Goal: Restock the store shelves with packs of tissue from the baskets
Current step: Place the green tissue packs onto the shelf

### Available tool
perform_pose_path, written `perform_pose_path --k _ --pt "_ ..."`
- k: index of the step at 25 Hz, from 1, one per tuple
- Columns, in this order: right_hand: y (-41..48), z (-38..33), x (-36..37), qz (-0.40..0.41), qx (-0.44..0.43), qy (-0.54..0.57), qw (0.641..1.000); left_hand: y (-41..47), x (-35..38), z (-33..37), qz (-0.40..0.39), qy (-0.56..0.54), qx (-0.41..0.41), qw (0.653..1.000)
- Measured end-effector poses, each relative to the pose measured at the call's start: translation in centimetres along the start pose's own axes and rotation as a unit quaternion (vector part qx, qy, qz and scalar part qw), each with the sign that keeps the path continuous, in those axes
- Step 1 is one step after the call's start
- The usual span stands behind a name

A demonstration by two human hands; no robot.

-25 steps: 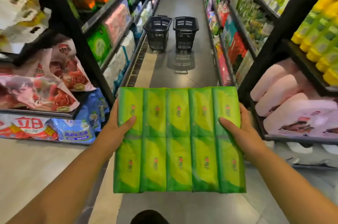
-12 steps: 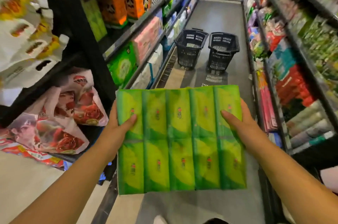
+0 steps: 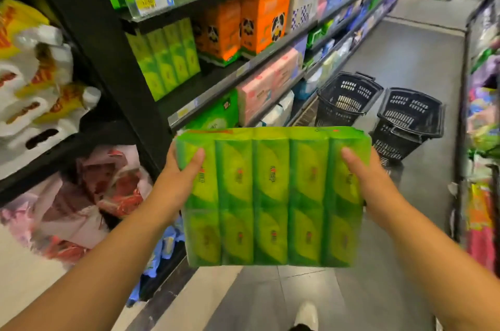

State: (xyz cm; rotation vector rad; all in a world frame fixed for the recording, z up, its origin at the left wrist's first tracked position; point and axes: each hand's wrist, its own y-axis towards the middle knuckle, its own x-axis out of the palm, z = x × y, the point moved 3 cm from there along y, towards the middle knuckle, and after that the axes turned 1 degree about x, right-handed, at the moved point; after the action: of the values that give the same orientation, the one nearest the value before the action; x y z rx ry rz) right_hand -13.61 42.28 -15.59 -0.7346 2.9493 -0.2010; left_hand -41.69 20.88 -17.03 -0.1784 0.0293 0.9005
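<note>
1. The green tissue pack [image 3: 273, 195] is being gripped at its left edge by the left hand [image 3: 176, 182].
2. Its right edge is being gripped by the right hand [image 3: 370, 182].
3. It is being held above the aisle floor [image 3: 405, 60], beside the shelves [image 3: 230, 79].

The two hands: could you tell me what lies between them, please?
The green tissue pack, held by left hand and right hand; head view.

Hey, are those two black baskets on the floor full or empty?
Empty, as far as shows: the basket by the shelf and the basket beside it show bare slotted inner walls, no packs.
</note>
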Motion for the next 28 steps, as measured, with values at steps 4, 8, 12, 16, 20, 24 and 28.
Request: perform_pose_path --k 4,8,12,16,20,24,28 --pt "11.5 -3.1 -0.6 -0.072 -0.008 -0.008 0.997 4.3 4.1 3.3 0.081 -0.017 0.028 0.996" --pt "21.1 -5.9 1.4 -0.115 -0.048 0.011 0.992 8.8 5.5 6.4 0.099 -0.037 0.08 0.991" --pt "29.2 -8.1 5.4 -0.174 -0.094 0.033 0.98 13.7 4.9 7.8 0.136 0.003 0.119 0.983" --pt "34.1 -10.8 9.7 -0.204 -0.153 0.006 0.967 16.9 3.9 9.6 0.166 0.036 0.144 0.975" --pt "36.5 -12.9 12.5 -0.223 -0.225 0.013 0.949 18.4 3.4 11.3 0.208 0.038 0.158 0.965" --pt "38.0 -14.1 14.7 -0.275 -0.278 0.023 0.92 18.0 3.9 11.6 0.275 0.087 0.165 0.943" --pt "40.9 -15.4 16.5 -0.332 -0.324 0.051 0.884 18.0 5.5 12.3 0.334 0.098 0.218 0.912"
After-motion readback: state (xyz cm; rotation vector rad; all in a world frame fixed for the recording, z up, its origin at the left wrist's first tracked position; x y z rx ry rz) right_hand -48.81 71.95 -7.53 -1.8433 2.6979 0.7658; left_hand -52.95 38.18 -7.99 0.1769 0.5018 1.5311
